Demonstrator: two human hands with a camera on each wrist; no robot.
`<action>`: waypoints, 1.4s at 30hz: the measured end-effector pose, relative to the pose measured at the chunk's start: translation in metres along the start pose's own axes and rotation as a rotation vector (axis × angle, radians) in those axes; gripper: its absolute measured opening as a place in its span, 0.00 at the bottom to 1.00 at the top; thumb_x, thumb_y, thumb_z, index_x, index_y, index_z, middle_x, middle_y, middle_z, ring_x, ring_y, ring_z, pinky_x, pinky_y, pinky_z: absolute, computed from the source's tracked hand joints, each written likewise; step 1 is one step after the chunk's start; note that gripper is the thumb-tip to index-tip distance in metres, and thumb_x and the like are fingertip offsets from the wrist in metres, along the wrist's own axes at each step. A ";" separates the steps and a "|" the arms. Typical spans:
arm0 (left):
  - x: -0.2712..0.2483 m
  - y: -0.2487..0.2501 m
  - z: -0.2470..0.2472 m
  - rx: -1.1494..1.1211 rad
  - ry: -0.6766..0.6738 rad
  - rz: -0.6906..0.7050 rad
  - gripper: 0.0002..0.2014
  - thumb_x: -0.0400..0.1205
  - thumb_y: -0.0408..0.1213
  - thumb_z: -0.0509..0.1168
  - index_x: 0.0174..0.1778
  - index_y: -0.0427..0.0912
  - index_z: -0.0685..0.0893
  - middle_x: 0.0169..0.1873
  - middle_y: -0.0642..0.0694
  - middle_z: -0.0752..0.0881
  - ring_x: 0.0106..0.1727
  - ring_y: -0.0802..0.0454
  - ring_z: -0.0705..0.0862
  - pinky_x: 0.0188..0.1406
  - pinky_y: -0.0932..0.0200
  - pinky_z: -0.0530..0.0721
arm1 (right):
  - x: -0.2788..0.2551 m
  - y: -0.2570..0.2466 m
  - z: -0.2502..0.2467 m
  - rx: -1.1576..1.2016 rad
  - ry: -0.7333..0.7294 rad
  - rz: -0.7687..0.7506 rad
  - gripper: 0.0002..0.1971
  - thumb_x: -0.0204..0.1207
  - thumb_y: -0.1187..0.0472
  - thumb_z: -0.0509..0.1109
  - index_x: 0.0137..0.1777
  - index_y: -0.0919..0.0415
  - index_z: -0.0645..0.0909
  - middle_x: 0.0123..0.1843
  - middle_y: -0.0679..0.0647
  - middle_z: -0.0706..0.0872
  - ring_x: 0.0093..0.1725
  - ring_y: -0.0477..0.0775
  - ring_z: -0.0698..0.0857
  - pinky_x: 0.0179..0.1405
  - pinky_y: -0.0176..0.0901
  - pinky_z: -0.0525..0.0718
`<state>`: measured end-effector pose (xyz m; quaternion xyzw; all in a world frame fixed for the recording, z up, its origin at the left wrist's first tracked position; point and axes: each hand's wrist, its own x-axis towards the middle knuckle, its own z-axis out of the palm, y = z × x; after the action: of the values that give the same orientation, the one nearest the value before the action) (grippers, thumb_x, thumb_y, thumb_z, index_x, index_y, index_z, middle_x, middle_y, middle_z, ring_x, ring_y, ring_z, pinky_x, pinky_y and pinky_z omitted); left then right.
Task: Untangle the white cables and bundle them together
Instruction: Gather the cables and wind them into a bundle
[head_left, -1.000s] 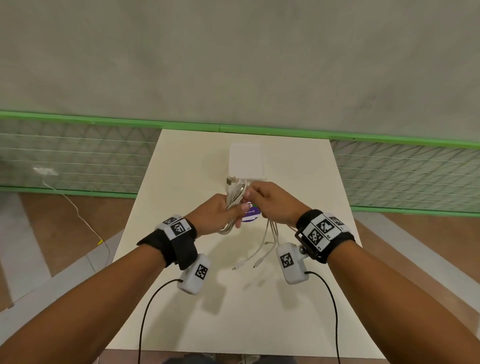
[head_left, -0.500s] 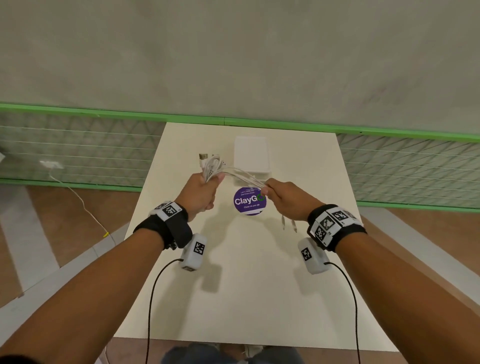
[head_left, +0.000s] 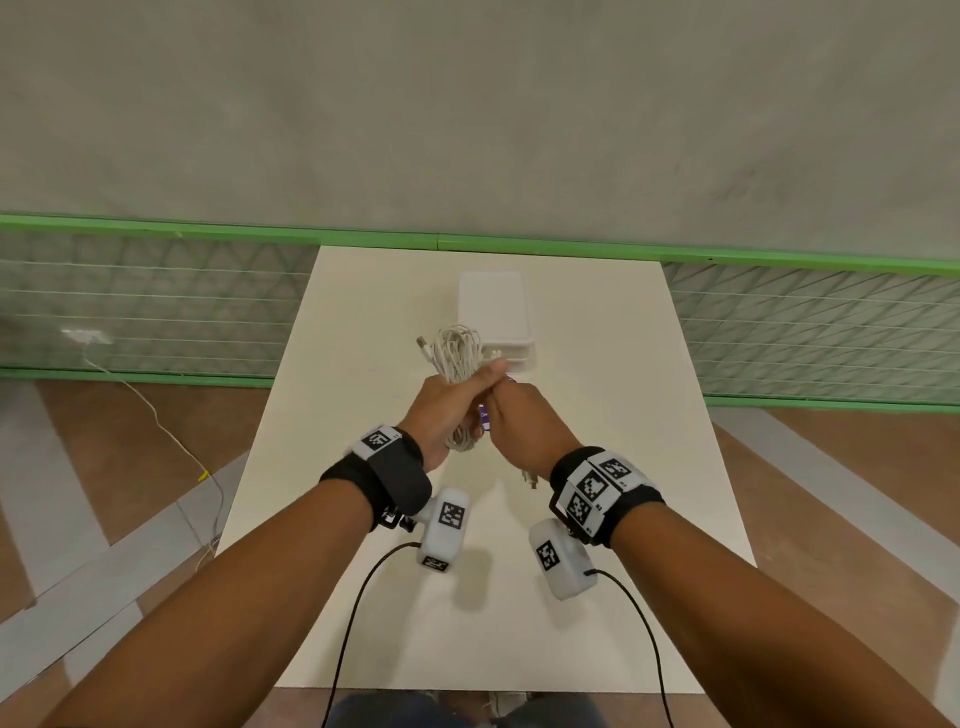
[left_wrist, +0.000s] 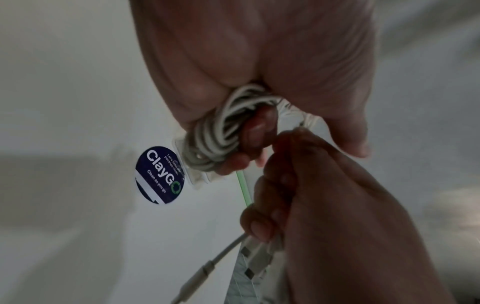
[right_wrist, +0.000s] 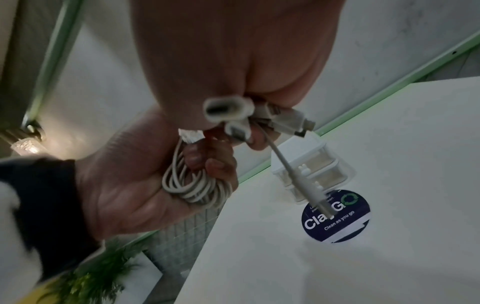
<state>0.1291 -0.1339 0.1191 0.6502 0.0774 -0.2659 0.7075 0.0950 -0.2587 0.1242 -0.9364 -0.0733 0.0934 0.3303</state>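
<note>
My left hand (head_left: 460, 397) grips a coil of white cables (head_left: 456, 356) above the middle of the white table (head_left: 649, 441). The loops (left_wrist: 211, 133) stick out of the fist on both sides. My right hand (head_left: 511, 413) touches the left one and pinches the loose cable ends. Several plugs (right_wrist: 230, 110) poke out under its palm, and one thin plug (right_wrist: 298, 179) hangs down. The cable tips (head_left: 530, 478) dangle below the right wrist.
A white box (head_left: 493, 317) stands on the table just beyond the hands. A round purple ClayGo sticker (right_wrist: 337, 218) lies on the tabletop below them. A green-framed mesh fence (head_left: 156, 296) runs behind the table. Another white cable (head_left: 156, 415) trails on the floor at the left.
Half a second ago the hands were apart with cable stretched between them. The right hand has moved left to meet the left hand, and the sticker is now mostly hidden.
</note>
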 end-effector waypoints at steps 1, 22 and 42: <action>0.002 -0.002 0.002 0.021 0.021 -0.035 0.23 0.67 0.62 0.79 0.37 0.43 0.87 0.25 0.42 0.77 0.24 0.48 0.72 0.28 0.56 0.74 | 0.000 -0.001 0.001 -0.040 -0.005 -0.010 0.11 0.82 0.70 0.56 0.51 0.66 0.81 0.46 0.61 0.90 0.43 0.62 0.88 0.45 0.61 0.87; 0.029 0.020 -0.005 -0.570 0.248 -0.003 0.22 0.87 0.49 0.63 0.29 0.46 0.69 0.19 0.52 0.61 0.18 0.53 0.61 0.22 0.59 0.77 | -0.008 0.003 -0.009 0.236 -0.108 0.062 0.14 0.91 0.51 0.54 0.49 0.58 0.72 0.36 0.55 0.79 0.29 0.55 0.81 0.37 0.59 0.89; 0.024 0.009 -0.014 -0.356 0.273 0.033 0.21 0.84 0.48 0.67 0.26 0.47 0.70 0.22 0.49 0.59 0.21 0.51 0.60 0.23 0.57 0.70 | 0.003 0.015 0.005 0.246 -0.268 0.052 0.17 0.89 0.49 0.58 0.53 0.60 0.82 0.43 0.49 0.85 0.43 0.52 0.82 0.51 0.49 0.81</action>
<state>0.1571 -0.1265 0.1140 0.5460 0.2074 -0.1461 0.7984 0.0975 -0.2665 0.1103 -0.8698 -0.0806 0.2338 0.4270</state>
